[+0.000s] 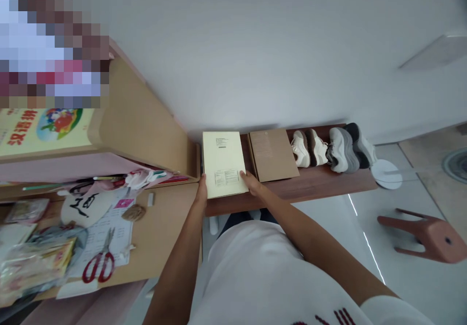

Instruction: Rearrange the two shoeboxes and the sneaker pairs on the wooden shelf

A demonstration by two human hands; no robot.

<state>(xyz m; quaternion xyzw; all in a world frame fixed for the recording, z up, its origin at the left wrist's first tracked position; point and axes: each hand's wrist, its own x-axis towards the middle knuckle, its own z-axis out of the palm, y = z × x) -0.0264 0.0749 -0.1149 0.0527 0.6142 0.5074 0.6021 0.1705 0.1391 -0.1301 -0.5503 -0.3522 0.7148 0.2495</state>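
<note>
A pale yellow box (222,154) with small printed labels rests on or just over the left end of a brown wooden bench (328,186). My left hand (202,189) grips its left side near the front corner. Against its right side lies my right hand (251,182), with the thumb on the top near the printed label. Just to the right, a plain brown cardboard box (273,154) sits on the bench. Beyond it stand a pair of white shoes (301,149) and a pair of grey shoes (341,150). The undersides of both hands' fingers are hidden.
To the left is a desk (160,218) with red-handled scissors (98,266), a white cap (83,208), papers and plastic bags. A reddish plastic stool (430,240) stands on the floor at right, near a white round disc (387,174). A white wall runs behind the bench.
</note>
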